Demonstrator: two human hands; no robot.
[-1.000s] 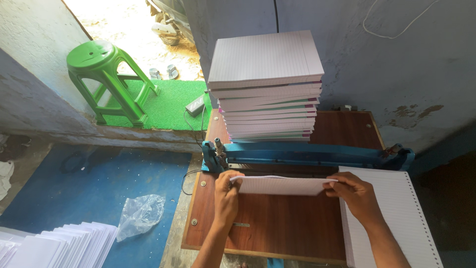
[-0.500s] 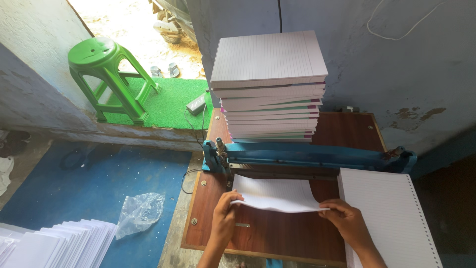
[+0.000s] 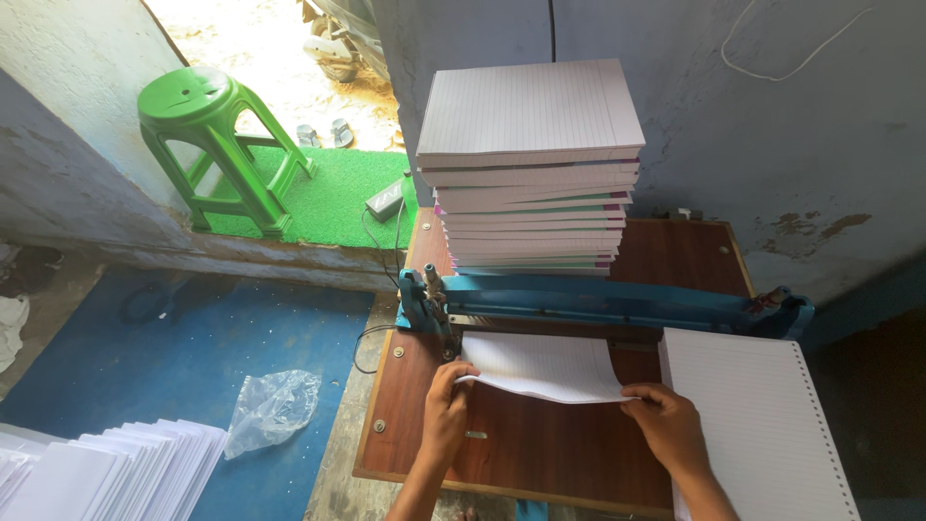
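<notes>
1. Wooden table (image 3: 540, 453): one brown board. It carries the whole workstation and serves as the landmark for every place below.
2. Stack of ruled pads (image 3: 531, 169): one tall stack, at the table's far edge against the wall. The separate pads in it are too many and too tightly layered to count.
3. Blue punching machine (image 3: 598, 301): one long blue bar, lying across the table's width just in front of the stack.
4. Punched pile (image 3: 757, 425): one pile of ruled sheets, on the table's right side, with a row of holes along its right edge.
5. Green stool (image 3: 217, 145): one, beyond the table's far left corner, on a green mat.
6. Fanned paper (image 3: 106, 478): one spread on the blue floor, left of the table. One crumpled plastic bag (image 3: 273, 410) lies between them.
7. Sheaf of sheets (image 3: 545, 367): one thin bundle, over the table's middle, its far edge at the machine's slot and its near edge lifted.
8. Left hand (image 3: 446, 410): pinches the sheaf's near left corner.
9. Right hand (image 3: 667, 429): pinches the near right corner, fingers curled over the edge.
10. Technique, as a judgement: keep both corners level and the far edge square to the bar, so that the sheets enter evenly without buckling.
</notes>
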